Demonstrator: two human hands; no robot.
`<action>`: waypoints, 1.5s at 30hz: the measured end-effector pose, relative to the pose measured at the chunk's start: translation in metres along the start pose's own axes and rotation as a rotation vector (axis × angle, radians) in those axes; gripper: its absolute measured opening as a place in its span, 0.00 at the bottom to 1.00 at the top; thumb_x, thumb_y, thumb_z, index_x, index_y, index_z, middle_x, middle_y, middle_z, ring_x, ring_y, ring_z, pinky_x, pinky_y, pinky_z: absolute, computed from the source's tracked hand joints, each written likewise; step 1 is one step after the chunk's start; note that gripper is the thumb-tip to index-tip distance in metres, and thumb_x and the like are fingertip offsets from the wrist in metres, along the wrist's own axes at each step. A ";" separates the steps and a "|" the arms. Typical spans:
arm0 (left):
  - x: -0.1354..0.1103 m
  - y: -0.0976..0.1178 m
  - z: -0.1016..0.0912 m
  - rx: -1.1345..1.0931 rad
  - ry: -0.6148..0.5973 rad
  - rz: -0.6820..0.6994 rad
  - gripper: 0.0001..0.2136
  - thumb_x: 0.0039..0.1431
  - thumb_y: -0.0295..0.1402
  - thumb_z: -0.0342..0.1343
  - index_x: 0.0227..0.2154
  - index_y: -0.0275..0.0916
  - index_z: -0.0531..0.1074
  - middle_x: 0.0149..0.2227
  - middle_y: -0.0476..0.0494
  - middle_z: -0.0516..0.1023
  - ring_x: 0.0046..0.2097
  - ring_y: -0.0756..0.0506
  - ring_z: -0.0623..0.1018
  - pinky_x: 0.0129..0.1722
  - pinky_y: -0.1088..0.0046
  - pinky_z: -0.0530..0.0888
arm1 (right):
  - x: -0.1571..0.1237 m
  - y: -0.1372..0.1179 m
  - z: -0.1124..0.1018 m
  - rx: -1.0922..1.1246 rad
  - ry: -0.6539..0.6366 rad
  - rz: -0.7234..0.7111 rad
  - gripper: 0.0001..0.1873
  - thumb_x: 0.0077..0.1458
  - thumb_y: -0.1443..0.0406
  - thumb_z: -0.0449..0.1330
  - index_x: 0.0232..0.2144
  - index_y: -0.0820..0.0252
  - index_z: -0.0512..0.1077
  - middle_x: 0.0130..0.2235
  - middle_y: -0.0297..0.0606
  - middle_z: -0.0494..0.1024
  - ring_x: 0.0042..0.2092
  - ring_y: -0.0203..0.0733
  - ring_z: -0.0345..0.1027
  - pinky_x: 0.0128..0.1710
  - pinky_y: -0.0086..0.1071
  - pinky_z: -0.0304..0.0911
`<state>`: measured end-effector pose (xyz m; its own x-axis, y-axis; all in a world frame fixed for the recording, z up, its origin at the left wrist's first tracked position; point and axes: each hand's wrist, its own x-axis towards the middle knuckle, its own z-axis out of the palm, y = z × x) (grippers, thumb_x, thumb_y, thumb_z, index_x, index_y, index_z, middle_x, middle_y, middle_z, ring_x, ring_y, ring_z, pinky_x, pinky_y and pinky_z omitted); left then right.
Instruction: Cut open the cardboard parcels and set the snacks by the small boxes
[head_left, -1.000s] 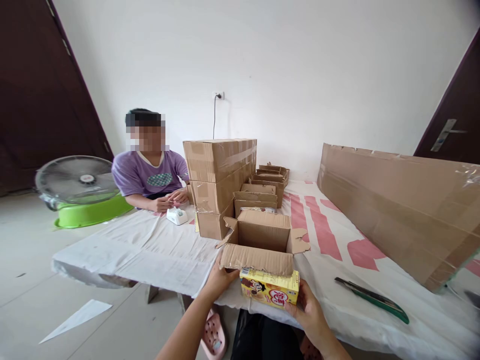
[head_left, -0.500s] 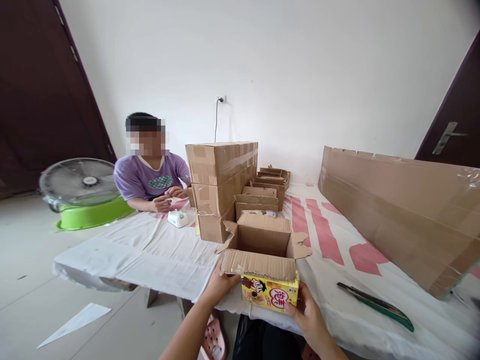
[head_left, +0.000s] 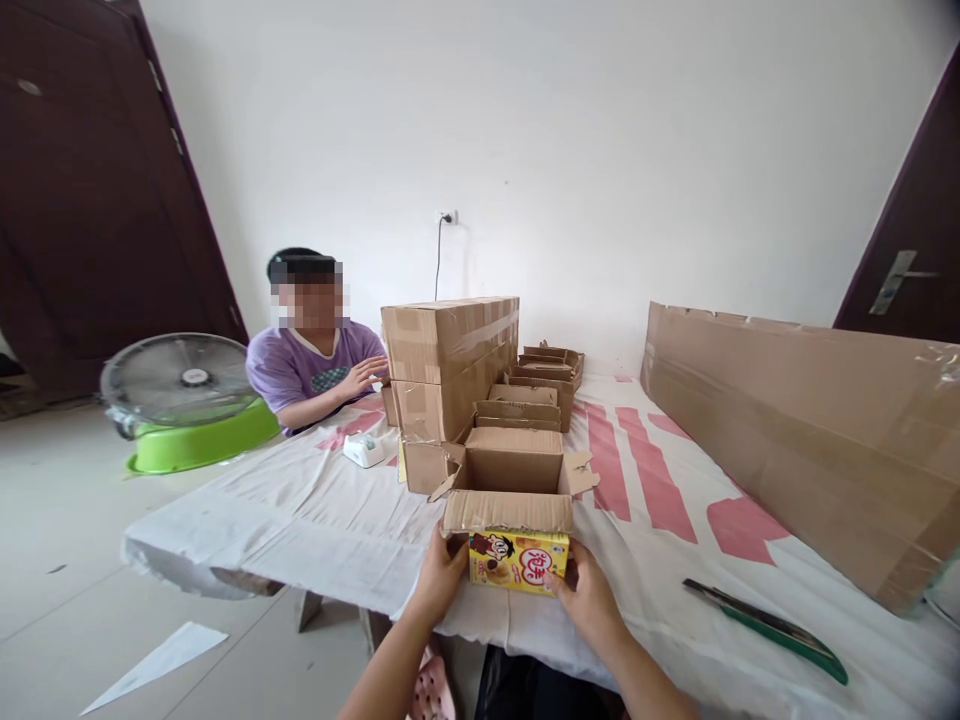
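Observation:
A yellow snack box (head_left: 517, 562) with a cartoon figure and red lettering stands at the table's front edge, against the near side of an open cardboard carton (head_left: 514, 471). My left hand (head_left: 441, 572) is curled at the snack box's left end, its fingertips partly hidden under the carton's front flap (head_left: 508, 511). Closed around the right end is my right hand (head_left: 589, 590), thumb on the printed face. The carton's flaps are folded outward, and the part of its inside that shows is bare cardboard.
Taped cartons (head_left: 418, 412) are stacked behind on the left, with several opened cartons (head_left: 536, 385) in a row. A green box cutter (head_left: 772, 632) lies at right, before a large cardboard panel (head_left: 802, 430). A person in purple (head_left: 315, 370) sits beyond a white dispenser (head_left: 363, 450).
The snack box and both my hands have shifted slightly left and up in view. The carton sits straighter behind the box. The person opposite has raised a hand toward the stacked cartons.

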<state>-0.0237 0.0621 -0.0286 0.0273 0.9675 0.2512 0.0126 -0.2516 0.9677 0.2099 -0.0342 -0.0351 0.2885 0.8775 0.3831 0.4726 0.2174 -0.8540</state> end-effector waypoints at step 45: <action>-0.013 0.012 0.003 0.085 -0.290 -0.048 0.29 0.42 0.39 0.68 0.48 0.38 0.67 0.45 0.35 0.80 0.48 0.34 0.78 0.47 0.58 0.74 | -0.018 -0.006 0.000 -0.069 -0.015 -0.046 0.25 0.50 0.65 0.57 0.53 0.61 0.66 0.36 0.40 0.80 0.28 0.39 0.73 0.31 0.34 0.70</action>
<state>-0.0211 0.0464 -0.0205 0.3085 0.9345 0.1778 0.1038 -0.2189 0.9702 0.2018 -0.0514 -0.0368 0.2527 0.8737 0.4158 0.5414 0.2285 -0.8091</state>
